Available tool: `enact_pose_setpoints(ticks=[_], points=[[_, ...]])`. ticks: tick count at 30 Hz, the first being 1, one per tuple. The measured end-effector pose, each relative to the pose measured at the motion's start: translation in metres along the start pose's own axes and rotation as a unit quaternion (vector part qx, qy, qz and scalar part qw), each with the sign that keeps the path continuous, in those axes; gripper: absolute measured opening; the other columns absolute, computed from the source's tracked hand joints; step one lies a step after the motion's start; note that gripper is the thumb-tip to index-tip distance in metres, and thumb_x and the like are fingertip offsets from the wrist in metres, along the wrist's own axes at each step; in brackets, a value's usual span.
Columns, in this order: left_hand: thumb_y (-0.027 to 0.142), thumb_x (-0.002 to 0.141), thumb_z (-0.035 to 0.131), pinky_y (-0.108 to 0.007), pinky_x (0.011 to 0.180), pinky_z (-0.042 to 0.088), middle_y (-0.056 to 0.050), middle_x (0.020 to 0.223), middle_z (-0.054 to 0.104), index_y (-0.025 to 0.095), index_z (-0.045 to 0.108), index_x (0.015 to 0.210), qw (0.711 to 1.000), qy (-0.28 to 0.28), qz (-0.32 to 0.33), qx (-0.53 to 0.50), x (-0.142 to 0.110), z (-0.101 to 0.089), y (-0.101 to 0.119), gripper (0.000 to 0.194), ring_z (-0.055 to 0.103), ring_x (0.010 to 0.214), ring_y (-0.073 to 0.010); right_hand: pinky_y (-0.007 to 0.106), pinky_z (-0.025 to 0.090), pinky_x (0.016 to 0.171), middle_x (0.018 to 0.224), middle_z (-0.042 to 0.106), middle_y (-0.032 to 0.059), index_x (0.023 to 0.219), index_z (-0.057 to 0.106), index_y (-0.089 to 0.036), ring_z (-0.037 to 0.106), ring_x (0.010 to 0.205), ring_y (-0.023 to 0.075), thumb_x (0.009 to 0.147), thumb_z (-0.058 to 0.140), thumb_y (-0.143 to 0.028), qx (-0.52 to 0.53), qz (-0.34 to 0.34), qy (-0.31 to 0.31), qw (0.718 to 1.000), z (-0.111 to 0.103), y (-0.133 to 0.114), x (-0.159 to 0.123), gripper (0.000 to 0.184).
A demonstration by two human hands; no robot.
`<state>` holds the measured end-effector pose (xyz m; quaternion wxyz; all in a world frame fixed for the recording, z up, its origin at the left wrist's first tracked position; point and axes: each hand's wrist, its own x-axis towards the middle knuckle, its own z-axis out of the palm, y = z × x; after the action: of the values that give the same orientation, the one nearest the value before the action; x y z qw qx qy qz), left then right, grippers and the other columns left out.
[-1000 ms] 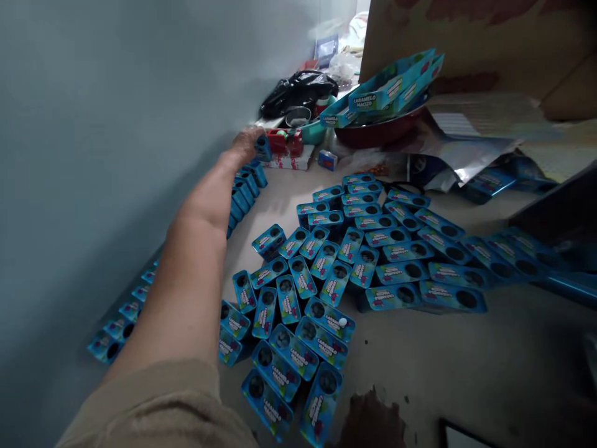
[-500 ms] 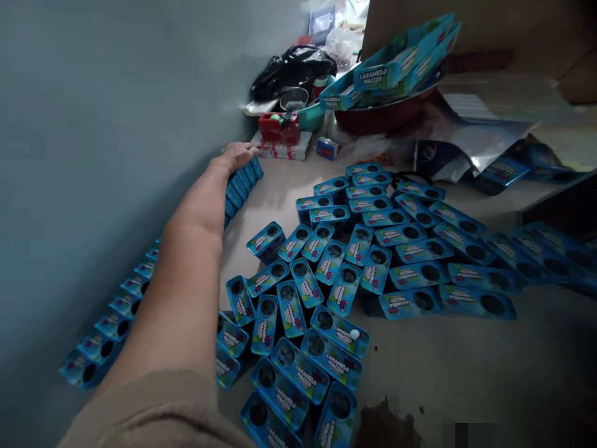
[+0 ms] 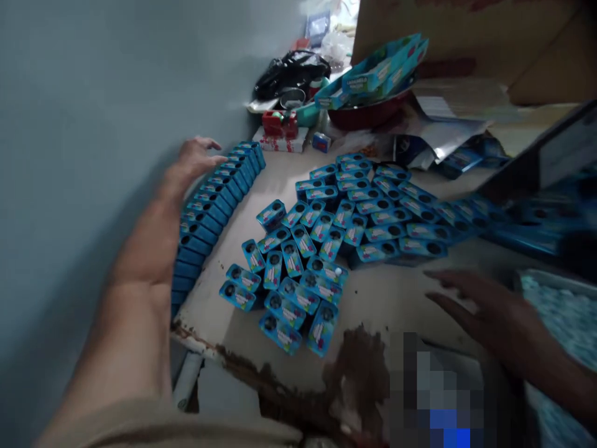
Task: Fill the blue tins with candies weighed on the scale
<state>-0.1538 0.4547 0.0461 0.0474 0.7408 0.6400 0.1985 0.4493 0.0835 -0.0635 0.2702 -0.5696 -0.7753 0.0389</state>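
Along the wall runs a row of small blue candy boxes (image 3: 219, 202), standing upright and pressed together, each with a round dark window on top. My left hand (image 3: 200, 155) is beside the far part of this row, fingers apart and nothing held; I cannot tell whether it touches the boxes. Across the middle spreads a loose group of matching candy boxes (image 3: 321, 221), with a small white piece on one. To the right of that group, my right hand (image 3: 480, 308) hovers over the table, thumb and fingers apart with nothing between them.
At right is a tray of pale blue candies (image 3: 559, 323). Behind are a red tape dispenser (image 3: 280, 124), a red basin (image 3: 373, 115) with open blue display cartons (image 3: 382, 65), and a black bag (image 3: 291, 71). The table's front edge (image 3: 219, 354) is chipped.
My left hand has drawn back from the row's far end toward the wall, uncovering the boxes. My right hand has come into view at right. The view has shifted, showing the front edge and candy tray.
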Motion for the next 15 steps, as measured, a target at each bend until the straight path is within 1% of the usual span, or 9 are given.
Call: enact_pose_setpoints(ticks=[2,4,5,7,8,10,11,12,15], points=[[0.102,0.093,0.08,-0.045,0.125,0.054,-0.007,0.128,0.088,0.017,0.084,0.122,1.0,-0.007,0.005,0.012,-0.038,-0.018,0.011,0.09,0.073,0.129,-0.0243,0.058,0.078,0.089,0.126,0.09,0.0103,0.137,0.087,-0.045,0.089,0.108,0.0399,0.114,0.067,-0.043,0.036,-0.028,-0.013,0.999,0.011,-0.002,0.019,0.031],[0.104,0.088,0.081,-0.053,0.125,0.058,-0.009,0.125,0.088,0.02,0.088,0.126,0.998,0.0,0.065,0.003,-0.078,-0.026,0.024,0.093,0.079,0.127,-0.032,0.058,0.074,0.105,0.135,0.088,0.0161,0.14,0.086,-0.031,0.086,0.126,0.0406,0.116,0.063,-0.037,0.02,-0.043,-0.042,0.998,0.016,-0.01,0.045,0.034],[0.106,0.086,0.082,-0.056,0.125,0.06,-0.009,0.121,0.088,0.022,0.089,0.124,0.995,0.004,0.099,-0.007,-0.099,-0.027,0.031,0.092,0.081,0.125,-0.0344,0.057,0.072,0.107,0.136,0.087,0.0182,0.144,0.085,-0.026,0.084,0.127,0.04,0.117,0.06,-0.032,0.003,-0.048,-0.072,0.996,0.017,-0.016,0.059,0.037],[0.103,0.088,0.085,-0.064,0.129,0.058,-0.007,0.116,0.087,0.028,0.091,0.12,0.987,0.013,0.158,-0.031,-0.142,-0.024,0.045,0.082,0.083,0.125,-0.038,0.053,0.067,0.108,0.137,0.085,0.0211,0.147,0.083,-0.02,0.08,0.128,0.0398,0.116,0.058,-0.024,-0.055,-0.053,-0.125,0.989,0.014,-0.03,0.083,0.04],[0.098,0.091,0.087,-0.068,0.134,0.054,-0.006,0.117,0.087,0.031,0.092,0.119,0.982,0.019,0.181,-0.045,-0.164,-0.02,0.052,0.072,0.083,0.127,-0.0394,0.052,0.065,0.109,0.137,0.084,0.0217,0.147,0.083,-0.019,0.078,0.129,0.0402,0.115,0.06,-0.023,-0.091,-0.055,-0.151,0.983,0.012,-0.037,0.091,0.04],[0.083,0.097,0.092,-0.073,0.143,0.043,-0.005,0.119,0.088,0.039,0.092,0.12,0.973,0.04,0.213,-0.083,-0.206,-0.013,0.065,0.05,0.083,0.131,-0.0419,0.05,0.061,0.107,0.133,0.083,0.0219,0.138,0.085,-0.019,0.074,0.128,0.0411,0.114,0.064,-0.023,-0.151,-0.045,-0.187,0.97,0.006,-0.05,0.099,0.032],[0.077,0.099,0.093,-0.075,0.144,0.041,-0.004,0.119,0.088,0.042,0.092,0.12,0.969,0.048,0.22,-0.103,-0.225,-0.009,0.07,0.041,0.083,0.13,-0.0431,0.05,0.059,0.106,0.131,0.082,0.0219,0.132,0.086,-0.019,0.073,0.127,0.0413,0.113,0.065,-0.022,-0.171,-0.035,-0.199,0.964,0.004,-0.055,0.099,0.028],[0.073,0.1,0.094,-0.077,0.142,0.042,-0.004,0.119,0.089,0.044,0.092,0.119,0.967,0.05,0.221,-0.119,-0.242,-0.006,0.075,0.035,0.084,0.128,-0.044,0.048,0.058,0.104,0.13,0.082,0.0218,0.127,0.086,-0.019,0.072,0.127,0.0409,0.114,0.065,-0.021,-0.184,-0.023,-0.206,0.961,0.002,-0.06,0.098,0.025],[0.068,0.106,0.089,-0.078,0.127,0.057,-0.004,0.118,0.089,0.045,0.092,0.12,0.967,0.03,0.223,-0.119,-0.277,0.006,0.086,0.027,0.086,0.118,-0.0452,0.044,0.056,0.099,0.137,0.079,0.0209,0.124,0.086,-0.021,0.071,0.127,0.0369,0.119,0.061,-0.021,-0.195,0.02,-0.212,0.958,0.0,-0.069,0.092,0.026]])
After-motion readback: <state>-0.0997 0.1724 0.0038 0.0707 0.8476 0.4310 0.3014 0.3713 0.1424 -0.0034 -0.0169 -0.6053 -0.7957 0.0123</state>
